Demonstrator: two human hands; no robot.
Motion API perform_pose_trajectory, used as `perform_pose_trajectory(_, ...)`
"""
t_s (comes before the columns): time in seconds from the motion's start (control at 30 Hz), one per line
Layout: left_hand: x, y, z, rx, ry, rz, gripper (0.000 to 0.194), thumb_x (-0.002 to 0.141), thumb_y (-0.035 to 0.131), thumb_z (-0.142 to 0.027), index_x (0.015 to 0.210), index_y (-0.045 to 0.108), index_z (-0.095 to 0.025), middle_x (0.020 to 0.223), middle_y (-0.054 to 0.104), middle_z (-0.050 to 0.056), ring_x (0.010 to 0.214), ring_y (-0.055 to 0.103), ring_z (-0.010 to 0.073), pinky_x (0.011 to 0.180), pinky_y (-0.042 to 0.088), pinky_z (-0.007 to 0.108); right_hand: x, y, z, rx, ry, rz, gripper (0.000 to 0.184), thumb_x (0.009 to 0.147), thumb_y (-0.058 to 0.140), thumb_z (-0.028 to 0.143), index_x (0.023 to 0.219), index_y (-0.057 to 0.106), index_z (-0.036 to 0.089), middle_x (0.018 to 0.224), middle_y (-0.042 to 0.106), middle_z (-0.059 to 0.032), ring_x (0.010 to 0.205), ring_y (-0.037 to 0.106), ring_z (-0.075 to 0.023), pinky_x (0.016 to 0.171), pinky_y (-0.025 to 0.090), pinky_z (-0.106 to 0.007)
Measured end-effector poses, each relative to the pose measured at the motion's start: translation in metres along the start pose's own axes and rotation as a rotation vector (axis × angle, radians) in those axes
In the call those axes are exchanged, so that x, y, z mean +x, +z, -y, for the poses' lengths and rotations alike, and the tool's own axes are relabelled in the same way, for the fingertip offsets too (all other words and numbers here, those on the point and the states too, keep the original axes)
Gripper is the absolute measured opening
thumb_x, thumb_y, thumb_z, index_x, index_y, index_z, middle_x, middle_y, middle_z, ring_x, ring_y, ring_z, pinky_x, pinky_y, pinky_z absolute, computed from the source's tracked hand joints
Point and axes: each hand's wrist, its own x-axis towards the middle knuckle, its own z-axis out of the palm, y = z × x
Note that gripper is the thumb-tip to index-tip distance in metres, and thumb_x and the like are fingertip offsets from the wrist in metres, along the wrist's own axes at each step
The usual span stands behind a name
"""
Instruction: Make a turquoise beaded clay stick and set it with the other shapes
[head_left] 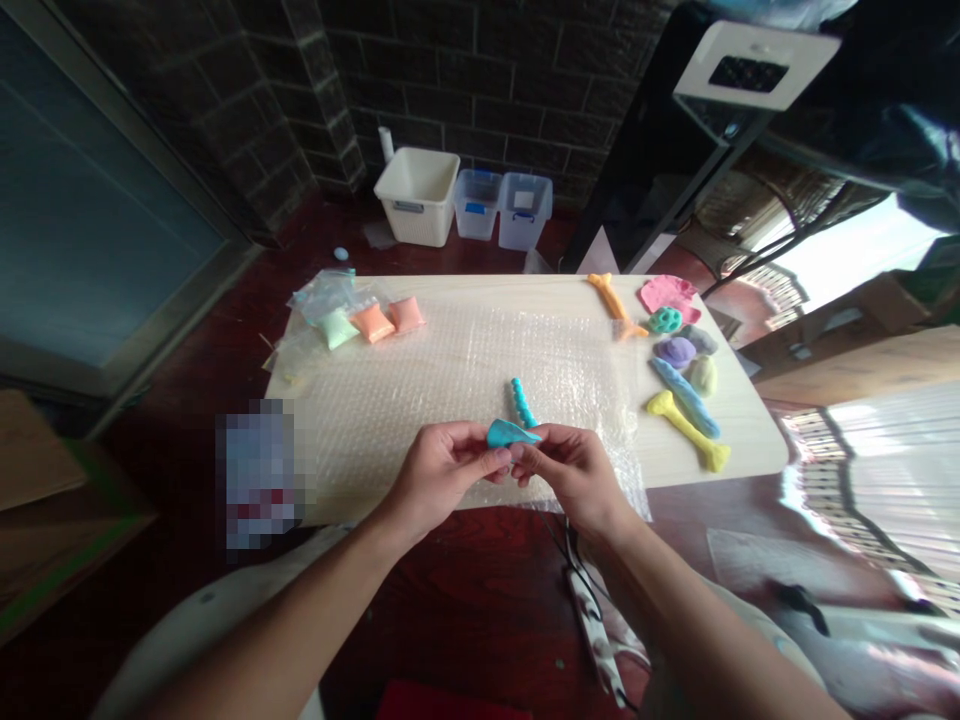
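Observation:
A flattened, curved piece of turquoise modelling clay (pixel 510 434) is pinched between my two hands above the front part of the table. My left hand (pixel 448 470) grips its left side with thumb and fingers. At its pointed right end, my right hand (pixel 568 466) holds it the same way, and the thumbs nearly meet below it. Just beyond my fingers, a row of turquoise clay balls (pixel 520 400) joined in a strip lies on the bubble wrap (pixel 405 400). Its near end is close to the held piece; whether they touch I cannot tell.
Bagged clay packets (pixel 373 323) lie at the table's (pixel 720 300) back left. Along the right are a yellow bone shape (pixel 688 430), a blue twisted strip (pixel 684 395), an orange bone shape (pixel 615 305) and several other clay shapes. Storage bins (pixel 417 195) stand beyond the table.

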Motion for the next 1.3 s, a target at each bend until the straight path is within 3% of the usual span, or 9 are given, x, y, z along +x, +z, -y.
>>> perform_pose_trajectory(0.17,0.000,0.001,-0.001,-0.049,-0.012,-0.024,0.022,0.083,0.087,-0.031,0.085,0.080,-0.011,0.074,0.077,0.006,0.068,0.069,0.0143,0.069,0.056,0.025,-0.001,0.004,-0.001,0.022,0.006,0.049,0.028,0.086,0.086,0.044,0.096,0.080,0.018,0.081,0.079,-0.0045,0.074,0.071,-0.0146,0.071,0.056,-0.027)
perform_pose_trajectory(0.3,-0.001,0.002,0.000,-0.068,-0.027,-0.043,0.028,0.077,0.091,-0.033,0.086,0.076,-0.012,0.072,0.076,0.005,0.067,0.071,0.0150,0.068,0.058,0.026,-0.001,0.002,0.000,-0.065,0.009,0.055,0.029,0.082,0.089,0.045,0.084,0.082,0.017,0.074,0.078,-0.0051,0.070,0.069,-0.0151,0.071,0.055,-0.029)
perform_pose_trajectory(0.47,0.000,-0.003,0.003,-0.052,-0.068,0.042,0.034,0.090,0.079,-0.047,0.088,0.072,-0.013,0.082,0.077,0.006,0.073,0.073,0.0172,0.071,0.061,0.030,0.000,-0.007,0.004,-0.134,0.071,0.076,0.041,0.078,0.089,0.054,0.077,0.079,0.015,0.067,0.073,-0.0037,0.062,0.063,-0.0133,0.062,0.052,-0.027)
perform_pose_trajectory(0.63,0.002,-0.007,0.007,0.075,0.016,-0.018,0.028,0.086,0.084,-0.039,0.091,0.072,-0.014,0.082,0.076,0.003,0.072,0.071,0.0139,0.066,0.058,0.024,-0.002,-0.006,0.006,-0.168,0.128,0.172,0.043,0.081,0.086,0.056,0.086,0.078,0.014,0.071,0.069,-0.0019,0.059,0.056,-0.0100,0.056,0.046,-0.023)
perform_pose_trajectory(0.8,0.001,-0.004,0.003,0.048,0.021,-0.057,0.030,0.084,0.086,-0.040,0.079,0.071,-0.014,0.068,0.071,0.000,0.059,0.065,0.0116,0.058,0.053,0.023,-0.003,-0.001,0.008,-0.112,0.129,0.218,0.044,0.079,0.089,0.053,0.097,0.077,0.015,0.085,0.074,-0.0049,0.068,0.064,-0.0123,0.063,0.053,-0.024)
perform_pose_trajectory(0.9,0.001,-0.004,0.001,0.038,0.004,-0.065,0.032,0.084,0.085,-0.041,0.078,0.070,-0.014,0.067,0.071,0.001,0.060,0.065,0.0124,0.060,0.054,0.023,-0.003,-0.002,0.007,-0.136,0.123,0.186,0.043,0.078,0.089,0.052,0.089,0.076,0.014,0.076,0.073,-0.0044,0.063,0.063,-0.0123,0.060,0.052,-0.024)
perform_pose_trajectory(1.07,0.001,-0.005,0.001,0.102,0.026,-0.058,0.035,0.088,0.079,-0.049,0.091,0.075,-0.014,0.080,0.074,0.004,0.068,0.068,0.0152,0.061,0.058,0.025,-0.003,-0.007,0.004,-0.241,0.127,0.194,0.039,0.085,0.084,0.050,0.086,0.072,0.013,0.066,0.066,-0.0005,0.056,0.056,-0.0089,0.054,0.045,-0.022)
perform_pose_trajectory(1.17,0.001,-0.007,0.000,0.173,0.075,-0.095,0.035,0.088,0.079,-0.048,0.096,0.078,-0.014,0.082,0.075,0.005,0.067,0.068,0.0149,0.059,0.058,0.024,-0.004,-0.005,0.002,-0.201,0.079,0.118,0.038,0.085,0.085,0.048,0.098,0.068,0.016,0.070,0.067,0.0010,0.055,0.056,-0.0090,0.052,0.045,-0.022)
perform_pose_trajectory(1.3,0.001,-0.008,-0.001,0.144,0.011,-0.090,0.037,0.089,0.078,-0.048,0.097,0.081,-0.013,0.084,0.079,0.008,0.068,0.071,0.0166,0.062,0.062,0.026,-0.005,-0.002,0.000,-0.189,-0.088,-0.012,0.040,0.085,0.086,0.043,0.111,0.066,0.019,0.074,0.070,0.0002,0.063,0.063,-0.0127,0.057,0.050,-0.025)
